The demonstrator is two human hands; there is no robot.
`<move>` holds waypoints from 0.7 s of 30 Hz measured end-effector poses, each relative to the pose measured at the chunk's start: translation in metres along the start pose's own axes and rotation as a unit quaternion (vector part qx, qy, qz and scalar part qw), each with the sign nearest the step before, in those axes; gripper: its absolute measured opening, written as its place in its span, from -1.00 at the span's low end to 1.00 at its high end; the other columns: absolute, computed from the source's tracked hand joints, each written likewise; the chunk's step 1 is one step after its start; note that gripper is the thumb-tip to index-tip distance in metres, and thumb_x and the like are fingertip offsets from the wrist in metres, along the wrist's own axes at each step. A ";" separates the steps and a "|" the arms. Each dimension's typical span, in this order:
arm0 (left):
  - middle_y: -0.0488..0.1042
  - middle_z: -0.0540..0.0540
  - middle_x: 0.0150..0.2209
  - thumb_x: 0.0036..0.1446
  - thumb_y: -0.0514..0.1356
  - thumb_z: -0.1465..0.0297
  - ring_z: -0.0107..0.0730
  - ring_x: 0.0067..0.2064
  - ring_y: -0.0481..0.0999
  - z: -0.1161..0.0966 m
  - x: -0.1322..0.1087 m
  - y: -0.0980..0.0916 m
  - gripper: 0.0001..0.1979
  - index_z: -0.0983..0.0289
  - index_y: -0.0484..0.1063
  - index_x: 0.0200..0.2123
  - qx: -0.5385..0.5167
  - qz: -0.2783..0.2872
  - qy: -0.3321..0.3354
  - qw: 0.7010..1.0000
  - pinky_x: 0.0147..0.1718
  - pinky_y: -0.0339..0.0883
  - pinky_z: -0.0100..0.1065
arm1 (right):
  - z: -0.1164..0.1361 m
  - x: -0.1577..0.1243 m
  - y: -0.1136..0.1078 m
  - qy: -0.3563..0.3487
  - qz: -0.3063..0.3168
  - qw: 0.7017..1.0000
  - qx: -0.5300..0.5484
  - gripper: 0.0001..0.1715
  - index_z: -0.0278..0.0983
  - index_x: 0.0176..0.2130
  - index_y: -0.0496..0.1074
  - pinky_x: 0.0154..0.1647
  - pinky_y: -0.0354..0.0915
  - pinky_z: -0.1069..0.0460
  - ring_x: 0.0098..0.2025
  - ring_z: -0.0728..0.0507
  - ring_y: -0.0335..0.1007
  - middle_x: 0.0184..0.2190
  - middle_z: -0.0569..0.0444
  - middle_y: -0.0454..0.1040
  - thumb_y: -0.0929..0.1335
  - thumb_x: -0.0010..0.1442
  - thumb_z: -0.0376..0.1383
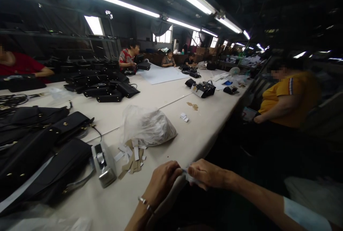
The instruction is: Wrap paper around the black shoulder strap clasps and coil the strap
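Note:
Near the table's front edge, my left hand (164,178) and my right hand (207,173) meet with fingers closed in a pinch. Between them is a small whitish, partly see-through piece (187,175), perhaps plastic film; blur and my fingers hide its exact kind. Left of my hands, flat strips of tan and white card (136,157) lie loosely heaped. Beyond these rests a crumpled translucent plastic bag (148,125) with something inside. A grey and silver tape dispenser (104,165) stands further left, beside black handbags (66,152) with gold-coloured studs.
The long pale table (187,141) runs away from me. More black bags (107,84) are piled at its far side, with a large white sheet (163,74) beyond. Several people work around it; a person in a yellow top (284,95) is at the right.

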State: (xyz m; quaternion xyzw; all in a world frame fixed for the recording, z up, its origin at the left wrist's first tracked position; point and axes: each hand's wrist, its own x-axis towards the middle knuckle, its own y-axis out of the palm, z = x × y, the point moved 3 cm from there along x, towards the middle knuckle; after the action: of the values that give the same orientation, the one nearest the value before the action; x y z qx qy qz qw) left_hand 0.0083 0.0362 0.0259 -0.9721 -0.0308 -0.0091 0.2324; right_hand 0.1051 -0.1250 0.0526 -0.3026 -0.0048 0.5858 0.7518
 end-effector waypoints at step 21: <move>0.43 0.03 -0.44 -0.11 0.45 0.15 -0.48 -0.49 0.39 0.021 -0.030 0.071 -0.55 0.32 0.33 -0.37 -0.612 0.088 -0.104 0.779 -0.47 0.22 -0.43 | -0.030 0.000 0.063 -0.030 0.080 0.714 0.695 -0.26 -0.39 -0.53 0.48 -0.58 0.24 0.09 -0.82 0.08 -0.23 -0.91 0.32 0.00 0.15 0.29 0.10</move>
State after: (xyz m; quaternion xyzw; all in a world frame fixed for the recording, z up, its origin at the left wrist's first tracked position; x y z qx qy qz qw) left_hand -0.0171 -0.0192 -0.0263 -0.9030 0.0433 0.0959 -0.4166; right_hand 0.0606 -0.1302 -0.0011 0.3234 0.4054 0.4909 0.7001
